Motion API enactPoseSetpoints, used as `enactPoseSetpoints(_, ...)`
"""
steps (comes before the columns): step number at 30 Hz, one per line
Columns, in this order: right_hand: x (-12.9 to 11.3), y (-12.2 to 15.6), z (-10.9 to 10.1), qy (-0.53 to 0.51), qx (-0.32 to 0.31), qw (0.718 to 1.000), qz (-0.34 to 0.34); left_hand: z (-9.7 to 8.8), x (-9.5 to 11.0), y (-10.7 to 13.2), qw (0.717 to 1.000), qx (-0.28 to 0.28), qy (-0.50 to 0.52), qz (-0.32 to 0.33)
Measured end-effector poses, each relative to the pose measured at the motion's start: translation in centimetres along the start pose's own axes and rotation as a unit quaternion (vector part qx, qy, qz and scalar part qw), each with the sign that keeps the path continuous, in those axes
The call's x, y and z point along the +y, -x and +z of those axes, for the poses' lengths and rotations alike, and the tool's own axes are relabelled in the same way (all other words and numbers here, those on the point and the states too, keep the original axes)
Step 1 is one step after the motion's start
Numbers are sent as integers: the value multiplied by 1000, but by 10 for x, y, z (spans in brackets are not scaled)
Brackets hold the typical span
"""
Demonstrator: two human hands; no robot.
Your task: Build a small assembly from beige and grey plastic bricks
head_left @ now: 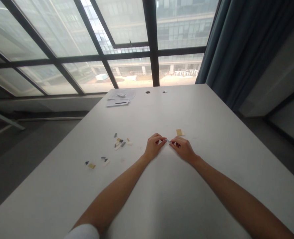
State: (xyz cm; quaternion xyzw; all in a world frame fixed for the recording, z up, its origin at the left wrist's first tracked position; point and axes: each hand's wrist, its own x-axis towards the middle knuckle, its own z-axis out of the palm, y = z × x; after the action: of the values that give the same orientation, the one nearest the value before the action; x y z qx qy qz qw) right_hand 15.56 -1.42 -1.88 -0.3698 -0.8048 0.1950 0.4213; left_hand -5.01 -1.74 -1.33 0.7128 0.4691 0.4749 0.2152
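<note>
My left hand and my right hand meet at the middle of a white table. Both hands pinch one small grey piece between their fingertips, just above the tabletop. A small tan studded plate lies right behind my right hand. To the left of my left hand, several small loose pieces in grey, tan and white are scattered. A second little group of pieces lies further left and nearer to me.
Papers lie at the table's far left edge, with two round holes in the tabletop beside them. A large window spans the back and a dark curtain hangs at the right. The floor drops away left of the table.
</note>
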Motion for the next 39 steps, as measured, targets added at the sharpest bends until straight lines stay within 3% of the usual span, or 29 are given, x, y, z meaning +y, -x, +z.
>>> enactPoseSetpoints(39, -3, 1, -1, -46, -37, 998, -10, -2, 0, 0, 999, -34, 30, 2)
